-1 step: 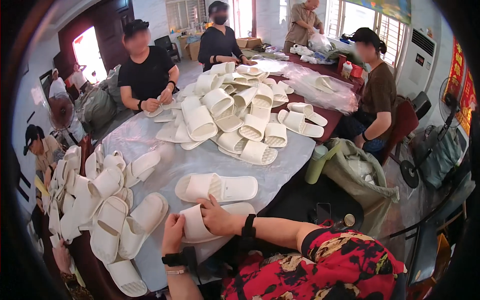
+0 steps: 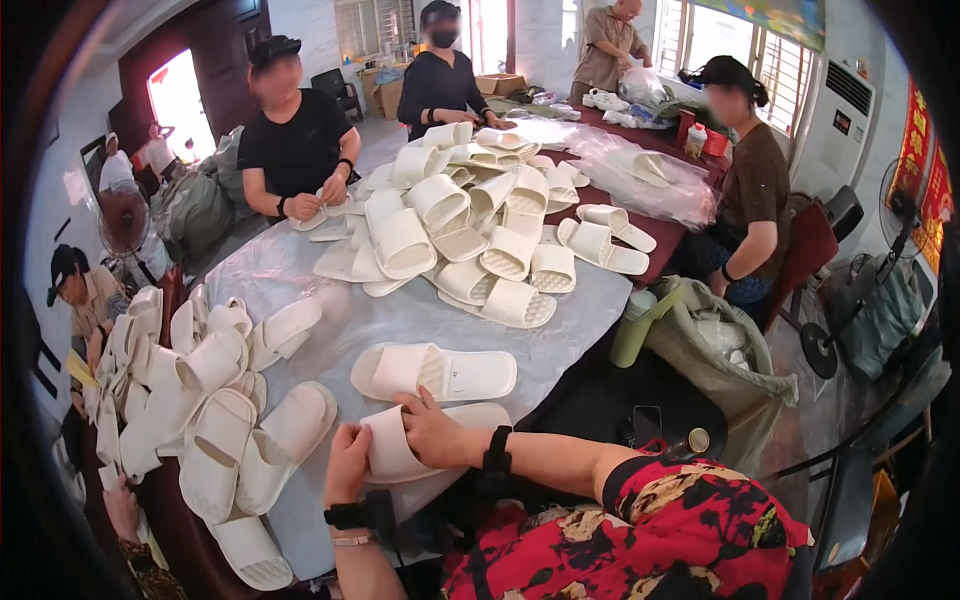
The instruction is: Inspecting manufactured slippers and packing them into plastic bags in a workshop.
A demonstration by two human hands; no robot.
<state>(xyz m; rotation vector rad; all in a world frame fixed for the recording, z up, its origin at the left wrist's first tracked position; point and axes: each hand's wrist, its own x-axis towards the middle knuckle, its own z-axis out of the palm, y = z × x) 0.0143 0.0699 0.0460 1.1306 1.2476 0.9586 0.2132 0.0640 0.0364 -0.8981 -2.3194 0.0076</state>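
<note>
A white slipper (image 2: 390, 449) lies in front of me at the near edge of the table. Its toe end points left, and both my hands are on its strap. The fingertips of my left hand (image 2: 346, 462) pinch the strap's left edge. My right hand (image 2: 437, 436) grips the strap's other edge, its fingers curled at the opening and partly hidden. Just beyond, a second white slipper (image 2: 480, 374) rests sole down, parallel to the first, with a small dark mark on its insole. My right fingertips come close to its near edge.
A big heap of white slippers (image 2: 405, 243) covers the table's middle; another pile (image 2: 212, 362) stands at left. Clear plastic sheeting (image 2: 330, 335) covers the tabletop. At right are a green bottle (image 2: 630, 335), a phone (image 2: 647, 424) and an open sack (image 2: 760, 370). Several people work around the table.
</note>
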